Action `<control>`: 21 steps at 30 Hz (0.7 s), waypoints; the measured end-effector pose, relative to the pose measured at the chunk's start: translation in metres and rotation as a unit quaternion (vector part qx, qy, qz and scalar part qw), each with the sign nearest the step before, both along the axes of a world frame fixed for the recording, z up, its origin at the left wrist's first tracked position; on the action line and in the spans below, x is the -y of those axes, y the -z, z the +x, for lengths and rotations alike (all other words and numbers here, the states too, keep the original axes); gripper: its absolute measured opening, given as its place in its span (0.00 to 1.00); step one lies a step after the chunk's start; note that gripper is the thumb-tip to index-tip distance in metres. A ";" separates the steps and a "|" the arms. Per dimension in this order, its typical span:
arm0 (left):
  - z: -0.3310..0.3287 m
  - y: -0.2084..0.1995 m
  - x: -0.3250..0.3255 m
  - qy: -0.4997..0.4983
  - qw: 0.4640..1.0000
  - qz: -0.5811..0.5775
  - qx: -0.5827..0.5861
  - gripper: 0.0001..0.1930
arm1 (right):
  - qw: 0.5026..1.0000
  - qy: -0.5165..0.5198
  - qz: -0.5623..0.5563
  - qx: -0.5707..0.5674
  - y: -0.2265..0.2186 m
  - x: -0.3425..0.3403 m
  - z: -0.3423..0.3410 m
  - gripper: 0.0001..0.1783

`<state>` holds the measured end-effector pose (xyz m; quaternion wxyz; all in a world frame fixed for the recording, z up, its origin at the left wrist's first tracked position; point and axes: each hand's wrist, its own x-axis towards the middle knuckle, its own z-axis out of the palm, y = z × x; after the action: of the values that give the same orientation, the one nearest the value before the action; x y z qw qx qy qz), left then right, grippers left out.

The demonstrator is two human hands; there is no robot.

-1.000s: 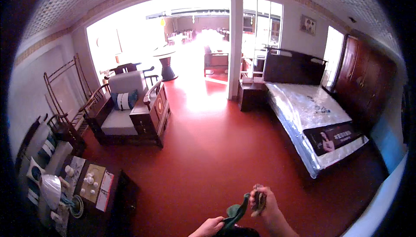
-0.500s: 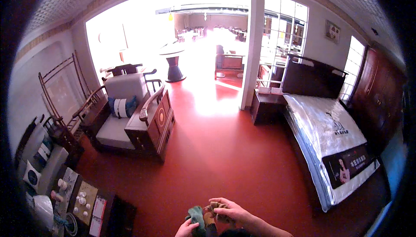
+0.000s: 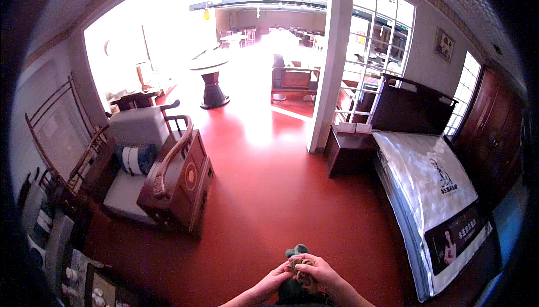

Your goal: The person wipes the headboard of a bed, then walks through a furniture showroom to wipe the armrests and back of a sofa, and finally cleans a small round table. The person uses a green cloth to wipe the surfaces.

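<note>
At the bottom middle my hands meet over a small crumpled brown cloth [image 3: 304, 266]. My right hand [image 3: 324, 273] is closed round its right side. The fingers of my left hand [image 3: 278, 276] pinch its left edge. Just beyond the fingertips a bunched grey-green cloth [image 3: 298, 250] sticks up; whether a finger also holds it, I cannot tell. Something dark lies below the hands, too dim to name.
A wooden armchair [image 3: 178, 181] with grey cushions stands at the left. To the right is a bed with a plastic-wrapped mattress [image 3: 424, 161], beside a dark nightstand [image 3: 349, 152]. Red floor [image 3: 264, 195] runs toward a bright wide opening. A low table [image 3: 92, 270] sits at lower left.
My left hand has moved right from the green cloth to the brown one, and the hands are now together. The green cloth now shows beyond the fingers. The view has turned slightly right.
</note>
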<state>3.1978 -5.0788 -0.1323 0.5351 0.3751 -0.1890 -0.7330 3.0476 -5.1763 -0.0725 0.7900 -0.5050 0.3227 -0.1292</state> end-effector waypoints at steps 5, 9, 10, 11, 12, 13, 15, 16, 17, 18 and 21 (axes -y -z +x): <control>0.056 -0.002 0.128 -0.043 0.999 -0.013 -0.021 0.39 | 0.999 0.027 0.035 0.002 0.000 0.153 0.036 0.19; 0.104 0.016 0.221 -0.140 0.983 -0.117 0.016 0.34 | 1.000 0.016 0.004 -0.012 -0.014 0.267 0.082 0.17; 0.117 0.011 0.244 -0.161 0.980 -0.114 -0.002 0.36 | 1.000 -0.006 -0.020 -0.022 -0.015 0.296 0.095 0.17; 0.130 0.005 0.264 -0.181 0.977 -0.112 -0.019 0.38 | 0.998 -0.028 -0.045 -0.033 -0.016 0.324 0.110 0.17; 0.139 -0.028 0.280 -0.197 0.975 -0.106 -0.005 0.40 | 0.992 -0.078 -0.077 -0.057 -0.011 0.350 0.127 0.18; 0.152 -0.028 0.294 -0.210 0.971 -0.113 -0.023 0.40 | 0.992 -0.105 -0.050 -0.048 -0.022 0.366 0.147 0.18; 0.178 -0.026 0.319 -0.235 0.962 -0.124 -0.060 0.40 | 0.987 -0.158 0.006 -0.031 -0.048 0.388 0.197 0.19; 0.191 -0.025 0.336 -0.220 0.966 -0.124 -0.061 0.41 | 0.985 -0.169 0.042 -0.023 -0.040 0.402 0.215 0.20; 0.201 -0.024 0.353 -0.214 0.965 -0.149 -0.027 0.41 | 0.981 -0.179 0.078 -0.015 -0.027 0.416 0.233 0.20; 0.211 -0.023 0.369 -0.211 0.962 -0.172 0.008 0.41 | 0.985 -0.159 0.060 0.008 -0.019 0.428 0.254 0.19; 0.254 -0.021 0.424 -0.194 0.966 -0.169 0.021 0.41 | 0.991 -0.100 0.093 -0.003 -0.014 0.483 0.307 0.16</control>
<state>3.4515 -5.5029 -0.1108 0.7186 0.3244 -0.2447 -0.5644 3.3542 -5.6590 -0.0583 0.8416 -0.4593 0.2836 -0.0174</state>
